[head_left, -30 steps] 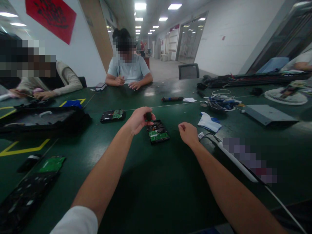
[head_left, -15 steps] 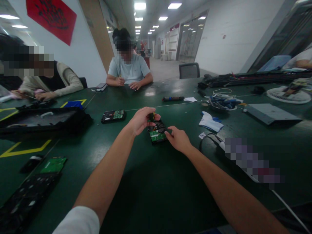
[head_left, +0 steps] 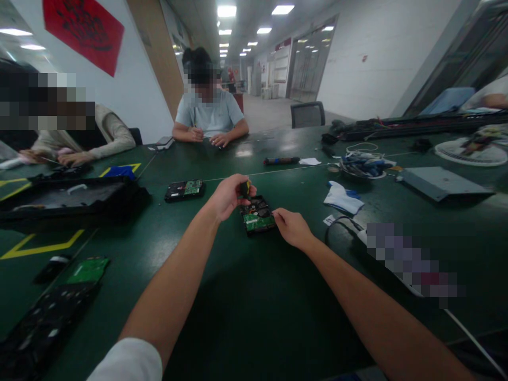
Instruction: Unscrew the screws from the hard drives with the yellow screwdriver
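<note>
A hard drive [head_left: 257, 218] lies on the dark green table [head_left: 254, 296], its green circuit board facing up. My left hand [head_left: 230, 198] is closed round the black and yellow handle of a small screwdriver [head_left: 246, 188], held over the drive's far left part; its tip cannot be made out. At the drive's right edge is my right hand [head_left: 291, 226], thumb and forefinger pinched together. Whatever sits between those fingertips is too small to tell. A second hard drive [head_left: 184, 190] rests farther back on the left.
A black tray [head_left: 75, 198] and a bare green circuit board [head_left: 88, 270] lie left. White gloves [head_left: 342, 198], a grey metal case [head_left: 444, 182], a bowl of parts [head_left: 364, 165] and a power strip [head_left: 405, 259] are right. Two people [head_left: 210, 114] sit across the table and at left.
My right hand has drawn slightly right from the drive's top to its edge, and its fingers have closed into a pinch. My left hand has tilted the screwdriver a little.
</note>
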